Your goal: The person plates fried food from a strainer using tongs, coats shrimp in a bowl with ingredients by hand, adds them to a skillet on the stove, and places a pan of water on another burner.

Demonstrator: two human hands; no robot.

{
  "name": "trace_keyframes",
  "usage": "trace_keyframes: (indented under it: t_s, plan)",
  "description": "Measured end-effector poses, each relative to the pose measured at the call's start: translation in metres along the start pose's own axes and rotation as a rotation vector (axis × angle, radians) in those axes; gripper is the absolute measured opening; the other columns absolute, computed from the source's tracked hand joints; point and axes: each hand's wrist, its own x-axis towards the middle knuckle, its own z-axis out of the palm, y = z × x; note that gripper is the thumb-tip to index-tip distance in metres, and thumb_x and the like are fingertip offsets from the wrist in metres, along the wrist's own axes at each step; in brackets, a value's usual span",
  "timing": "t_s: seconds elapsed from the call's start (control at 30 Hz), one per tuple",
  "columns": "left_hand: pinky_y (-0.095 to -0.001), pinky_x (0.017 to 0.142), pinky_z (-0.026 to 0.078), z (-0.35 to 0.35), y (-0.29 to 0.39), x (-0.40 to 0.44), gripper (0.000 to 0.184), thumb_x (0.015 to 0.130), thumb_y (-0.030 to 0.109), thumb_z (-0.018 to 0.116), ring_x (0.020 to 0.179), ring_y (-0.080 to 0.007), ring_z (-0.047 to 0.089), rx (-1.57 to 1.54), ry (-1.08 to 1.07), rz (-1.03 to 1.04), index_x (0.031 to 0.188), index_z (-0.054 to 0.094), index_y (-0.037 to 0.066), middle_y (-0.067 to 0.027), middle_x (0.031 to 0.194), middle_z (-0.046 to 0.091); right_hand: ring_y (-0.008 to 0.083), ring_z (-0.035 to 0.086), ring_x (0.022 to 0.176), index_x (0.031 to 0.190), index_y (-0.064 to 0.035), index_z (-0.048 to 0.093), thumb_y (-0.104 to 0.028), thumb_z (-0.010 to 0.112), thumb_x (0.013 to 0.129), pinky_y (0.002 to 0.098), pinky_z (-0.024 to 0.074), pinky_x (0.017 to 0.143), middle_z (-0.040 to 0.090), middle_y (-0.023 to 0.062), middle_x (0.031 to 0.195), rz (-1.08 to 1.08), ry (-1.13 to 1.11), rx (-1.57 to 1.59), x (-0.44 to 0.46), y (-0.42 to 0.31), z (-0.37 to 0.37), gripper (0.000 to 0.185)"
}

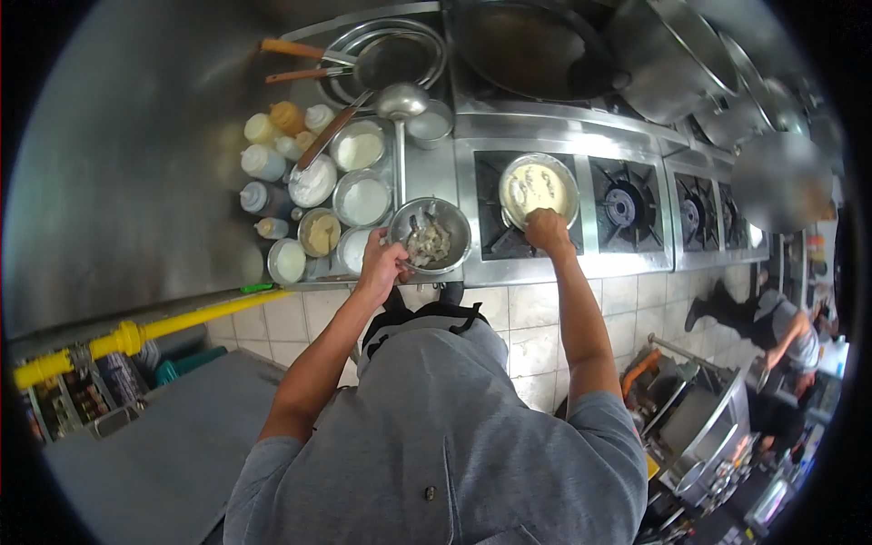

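My left hand (386,263) grips the left rim of a metal bowl (465,238) at the counter's front edge. In the bowl lie greyish pieces that look like raw shrimp (427,243). My right hand (549,232) is closed over the near rim of a round metal pan (575,193), and whatever its fingers hold is hidden under them. Pale, creamy liquid (543,184) with several darker pieces in it fills the pan, which sits on the nearest left burner. Behind the bowl, a metal ladle (401,102) lies with its long handle toward me.
Tubs of white powder (366,200) and squeeze bottles (262,162) crowd the left counter. Strainers (391,60) lie behind them. A dark wok (527,50) and large pots (668,64) stand at the back. More burners (620,207) line the right. Another person (781,327) works far right.
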Motion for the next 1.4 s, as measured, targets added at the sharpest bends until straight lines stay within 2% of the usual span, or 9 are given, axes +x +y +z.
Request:
trace_keyframes:
  t_s: [0.17, 0.23, 0.33, 0.47, 0.57, 0.63, 0.9, 1.13, 1.4]
  plan:
    - [-0.0309, 0.052, 0.048, -0.014, 0.004, -0.001, 0.056, 0.077, -0.002, 0.057, 0.061, -0.0172, 0.054, -0.019, -0.021, 0.079, 0.129, 0.034, 0.001, -0.0096, 0.082, 0.055, 0.0369, 0.069, 0.092, 0.101, -0.011, 0.076, -0.011, 0.062, 0.077, 0.0425, 0.0538, 0.085, 0.071, 0.0209, 0.098, -0.015, -0.03, 0.014, 0.0, -0.014, -0.033, 0.028]
    - [-0.031, 0.049, 0.047, -0.014, 0.009, -0.005, 0.058, 0.077, -0.004, 0.056, 0.063, -0.0158, 0.055, 0.161, 0.029, 0.21, 0.13, 0.033, 0.002, -0.0097, 0.083, 0.057, 0.0366, 0.068, 0.092, 0.101, -0.0063, 0.075, -0.011, 0.06, 0.081, 0.0424, 0.0533, 0.085, 0.071, 0.0216, 0.1, -0.133, 0.284, 0.294, -0.012, -0.057, -0.066, 0.025]
    - [-0.0292, 0.042, 0.041, -0.017, 0.008, -0.009, 0.056, 0.08, -0.005, 0.055, 0.058, -0.0126, 0.054, 0.192, 0.05, 0.298, 0.131, 0.032, 0.003, -0.0095, 0.084, 0.058, 0.0376, 0.068, 0.09, 0.099, -0.0018, 0.073, -0.014, 0.065, 0.085, 0.041, 0.0534, 0.08, 0.071, 0.0219, 0.097, -0.276, 0.294, 0.582, -0.023, -0.139, -0.087, 0.021]
    - [-0.0271, 0.037, 0.038, -0.021, 0.002, -0.012, 0.054, 0.083, -0.004, 0.054, 0.049, -0.01, 0.049, 0.188, 0.037, 0.343, 0.131, 0.031, 0.004, -0.0096, 0.085, 0.059, 0.0369, 0.071, 0.078, 0.087, -0.0026, 0.069, -0.031, 0.066, 0.086, 0.0467, 0.0573, 0.07, 0.07, 0.0215, 0.081, -0.222, 0.001, 0.089, -0.019, -0.226, -0.041, 0.029]
    - [-0.0279, 0.037, 0.038, -0.03, 0.004, -0.021, 0.055, 0.083, -0.004, 0.055, 0.051, -0.0106, 0.051, 0.162, 0.058, 0.313, 0.131, 0.031, 0.005, -0.0104, 0.086, 0.059, 0.039, 0.07, 0.078, 0.086, 0.0001, 0.067, -0.031, 0.069, 0.082, 0.0477, 0.0568, 0.07, 0.069, 0.0239, 0.082, -0.184, 0.023, 0.17, -0.017, -0.255, -0.009, 0.031]
    - [-0.027, 0.054, 0.05, -0.045, 0.005, -0.021, 0.058, 0.077, -0.006, 0.055, 0.07, -0.0134, 0.059, 0.132, 0.107, 0.26, 0.13, 0.036, 0.008, -0.0094, 0.093, 0.062, 0.0407, 0.069, 0.08, 0.087, 0.0012, 0.066, -0.03, 0.07, 0.08, 0.0483, 0.0562, 0.073, 0.068, 0.0253, 0.085, -0.217, 0.03, 0.219, -0.023, -0.266, -0.014, 0.032]
    - [-0.0282, 0.055, 0.045, -0.074, -0.007, -0.01, 0.055, 0.079, -0.002, 0.059, 0.066, -0.012, 0.057, 0.194, 0.133, 0.302, 0.129, 0.037, 0.003, -0.0086, 0.084, 0.061, 0.0477, 0.065, 0.089, 0.099, 0.0036, 0.064, -0.015, 0.07, 0.076, 0.0506, 0.053, 0.081, 0.067, 0.0296, 0.093, -0.208, -0.037, 0.446, -0.03, -0.291, -0.022, 0.03]
    - [-0.0288, 0.056, 0.048, -0.078, 0.018, 0.006, 0.055, 0.078, 0.001, 0.061, 0.068, -0.0155, 0.06, 0.014, 0.142, 0.255, 0.128, 0.037, 0.0, -0.012, 0.089, 0.063, 0.0301, 0.067, 0.08, 0.112, 0.0029, 0.063, -0.013, 0.071, 0.078, 0.0378, 0.051, 0.076, 0.069, 0.0207, 0.09, -0.243, -0.023, 0.581, -0.018, -0.296, -0.086, 0.039]
    - [-0.0292, 0.053, 0.048, -0.077, 0.016, 0.017, 0.054, 0.078, 0.003, 0.062, 0.066, -0.0155, 0.06, 0.002, 0.149, 0.184, 0.126, 0.038, 0.0, -0.0123, 0.086, 0.062, 0.0307, 0.063, 0.072, 0.099, 0.0052, 0.059, -0.015, 0.071, 0.076, 0.0402, 0.0483, 0.07, 0.064, 0.0199, 0.08, -0.379, 0.09, 0.779, 0.04, -0.319, -0.162, 0.033]
